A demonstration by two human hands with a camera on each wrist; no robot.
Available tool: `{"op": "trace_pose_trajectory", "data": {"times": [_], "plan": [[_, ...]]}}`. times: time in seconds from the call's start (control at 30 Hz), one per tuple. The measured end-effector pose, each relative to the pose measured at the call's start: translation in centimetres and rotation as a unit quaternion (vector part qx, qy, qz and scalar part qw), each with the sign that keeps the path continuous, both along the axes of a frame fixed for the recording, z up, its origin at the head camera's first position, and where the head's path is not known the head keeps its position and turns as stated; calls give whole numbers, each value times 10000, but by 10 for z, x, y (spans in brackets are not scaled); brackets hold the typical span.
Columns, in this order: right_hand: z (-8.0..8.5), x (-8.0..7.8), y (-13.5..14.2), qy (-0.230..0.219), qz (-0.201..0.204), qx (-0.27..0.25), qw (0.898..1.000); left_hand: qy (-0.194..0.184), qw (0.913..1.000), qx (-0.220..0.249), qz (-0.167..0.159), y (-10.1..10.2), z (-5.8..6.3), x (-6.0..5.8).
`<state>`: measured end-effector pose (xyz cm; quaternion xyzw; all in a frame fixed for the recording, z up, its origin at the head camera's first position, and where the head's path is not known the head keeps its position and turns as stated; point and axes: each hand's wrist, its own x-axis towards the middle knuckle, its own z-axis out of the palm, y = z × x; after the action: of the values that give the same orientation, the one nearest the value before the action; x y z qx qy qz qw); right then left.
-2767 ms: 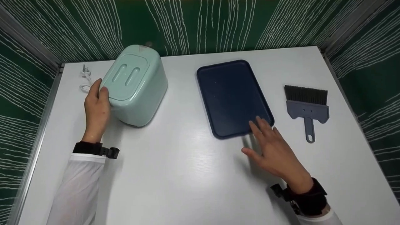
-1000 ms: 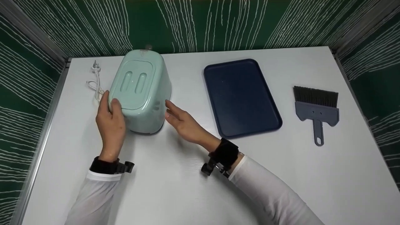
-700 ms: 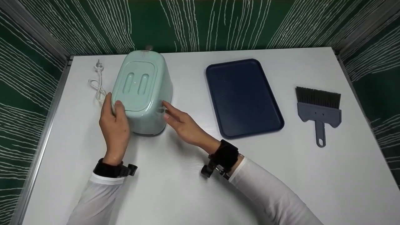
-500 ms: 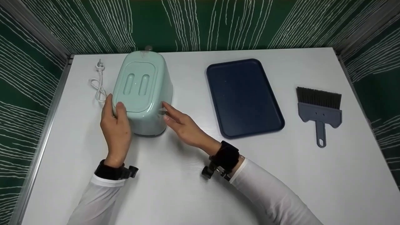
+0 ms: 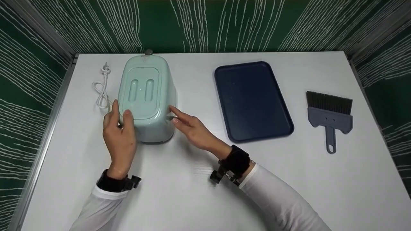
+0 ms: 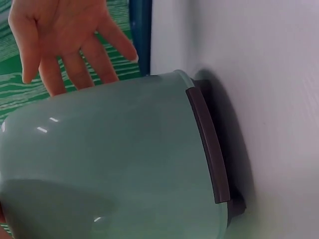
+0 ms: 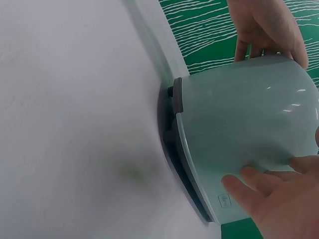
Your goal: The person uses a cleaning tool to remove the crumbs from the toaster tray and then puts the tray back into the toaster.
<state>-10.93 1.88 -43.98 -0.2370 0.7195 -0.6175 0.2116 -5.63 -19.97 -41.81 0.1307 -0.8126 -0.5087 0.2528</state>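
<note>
A mint-green toaster (image 5: 141, 93) with a lid on top stands at the back left of the table in the head view. Its dark base (image 7: 192, 174) shows against the tabletop in the right wrist view. At the near left corner is my left hand (image 5: 120, 138), with extended fingers along the side and the thumb by the lid's edge. My right hand (image 5: 192, 128) has its fingertips at the toaster's right side, fingers mostly straight. The left wrist view shows that right hand (image 6: 67, 37) with spread fingers against the green wall.
A white cord (image 5: 102, 93) with a plug lies left of the toaster. A dark blue tray (image 5: 253, 102) lies right of it, and a grey hand brush (image 5: 329, 118) with black bristles farther right. Green, white-streaked walls (image 5: 173, 25) border the white table (image 5: 179, 199).
My right hand has moved left from over the tray to the toaster's right side. The toaster has turned straighter, with its front swung right in view, and the left hand stayed beside it.
</note>
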Motion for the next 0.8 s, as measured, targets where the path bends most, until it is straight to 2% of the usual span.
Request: {"op": "trace_pose_trajectory", "data": {"times": [0.17, 0.37, 0.8], "plan": [[2, 0, 3, 55, 122, -56, 9999, 0, 9999, -142, 95, 2, 0, 5], [0, 0, 6, -84, 207, -136, 9997, 83, 9995, -281, 67, 2, -1, 10], [-1, 2, 10, -58, 225, 42, 9997, 120, 9977, -642, 176, 5, -2, 22]]}}
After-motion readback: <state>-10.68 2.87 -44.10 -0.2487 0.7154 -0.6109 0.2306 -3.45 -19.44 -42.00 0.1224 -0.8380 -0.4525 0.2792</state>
